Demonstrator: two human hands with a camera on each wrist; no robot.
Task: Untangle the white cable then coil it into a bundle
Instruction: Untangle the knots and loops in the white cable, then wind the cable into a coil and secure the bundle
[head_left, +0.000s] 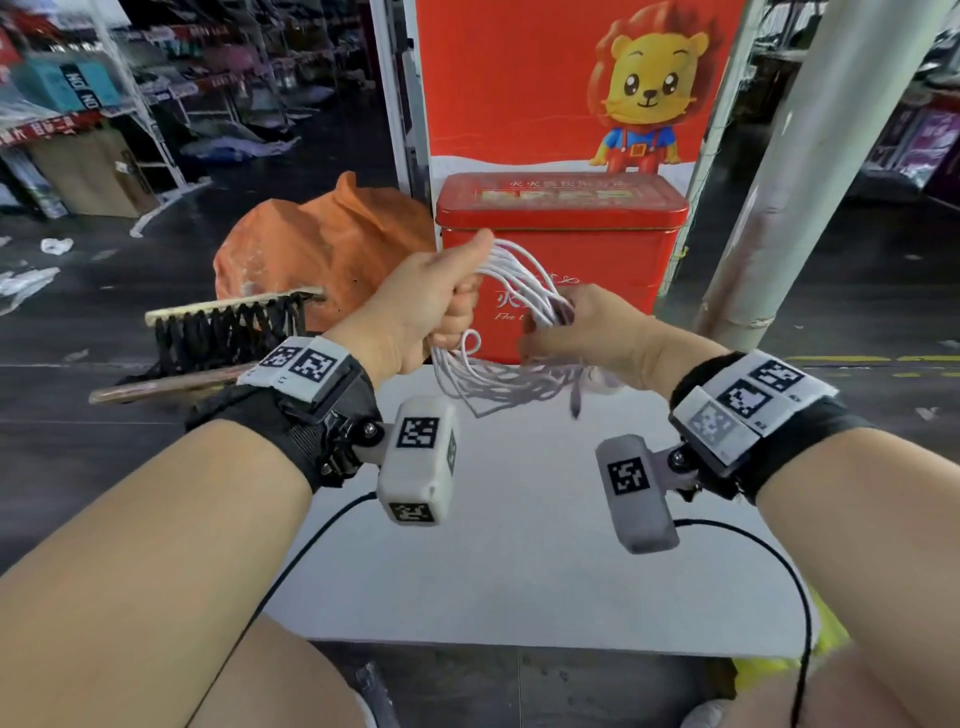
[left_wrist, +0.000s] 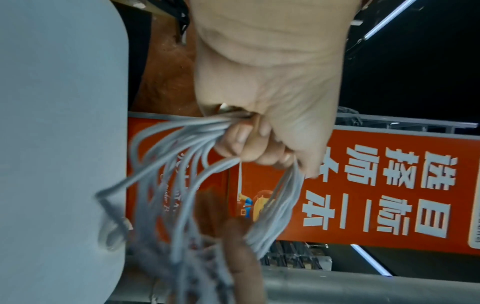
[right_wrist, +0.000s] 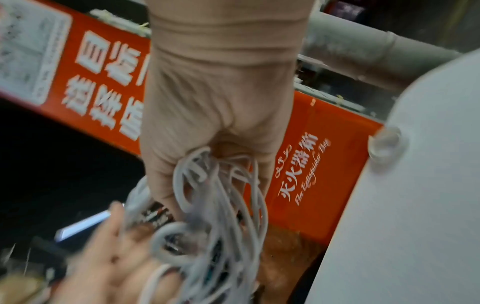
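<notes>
The white cable (head_left: 511, 291) hangs in several loops between both hands, above the far edge of a white table (head_left: 519, 545). My left hand (head_left: 447, 291) grips the gathered strands in a fist, thumb on top; in the left wrist view the cable (left_wrist: 187, 164) fans out from the curled fingers (left_wrist: 241, 144). My right hand (head_left: 566, 327) holds the other side of the loops, and its wrist view shows the cable (right_wrist: 221, 195) bunched against the palm with fingers curled round it. Lower loops (head_left: 498, 384) dangle just over the table.
A red metal tin (head_left: 597, 249) stands behind the hands at the table's far edge, before a red poster with a lion. An orange sack (head_left: 322, 244) and a black-bristled brush (head_left: 234, 322) lie left. A grey pillar (head_left: 810, 171) rises right.
</notes>
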